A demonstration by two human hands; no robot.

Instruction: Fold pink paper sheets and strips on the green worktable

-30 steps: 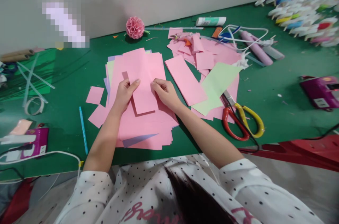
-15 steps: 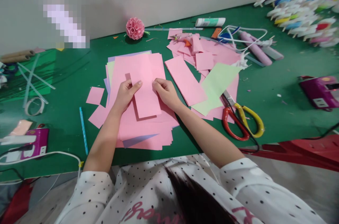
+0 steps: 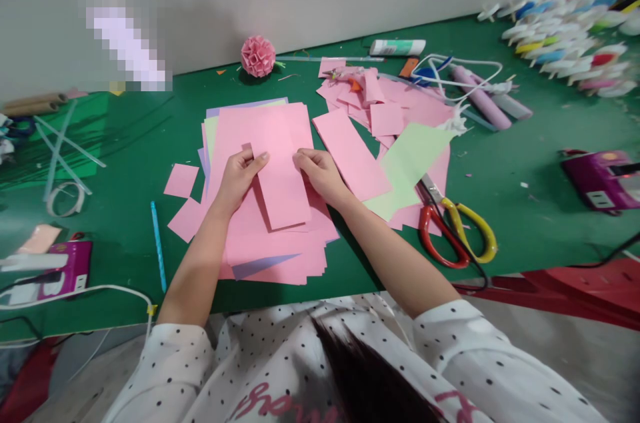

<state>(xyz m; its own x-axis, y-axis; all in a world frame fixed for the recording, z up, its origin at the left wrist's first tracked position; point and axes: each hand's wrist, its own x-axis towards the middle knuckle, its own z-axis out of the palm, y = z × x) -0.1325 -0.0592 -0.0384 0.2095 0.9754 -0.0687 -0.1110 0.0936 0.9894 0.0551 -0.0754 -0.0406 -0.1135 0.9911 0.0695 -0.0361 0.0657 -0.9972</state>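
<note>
A folded strip of pink paper (image 3: pixel 284 193) is held between my two hands, just above a stack of pink sheets (image 3: pixel 260 250). My left hand (image 3: pixel 239 176) grips its left edge, thumb on top and fingers underneath. At its right edge, my right hand (image 3: pixel 323 175) is closed in a pinch, thumb against curled fingers. Green and purple sheets show at the stack's upper left. Right of the stack lies another folded pink strip (image 3: pixel 350 153), partly over a light green sheet (image 3: pixel 417 153). Two small pink squares (image 3: pixel 181 180) lie to the left.
Scissors (image 3: pixel 457 230) with red and yellow handles lie at right, near a pile of pink scraps (image 3: pixel 387 118). A pink paper ball (image 3: pixel 258 56) sits by the wall. A blue pencil-like stick (image 3: pixel 158 246) lies left; purple electrical boxes (image 3: pixel 603 178) and cords occupy both sides.
The folded strip has shifted slightly right and tilted a little, with my right hand moving right along with it. My left hand keeps its grip.
</note>
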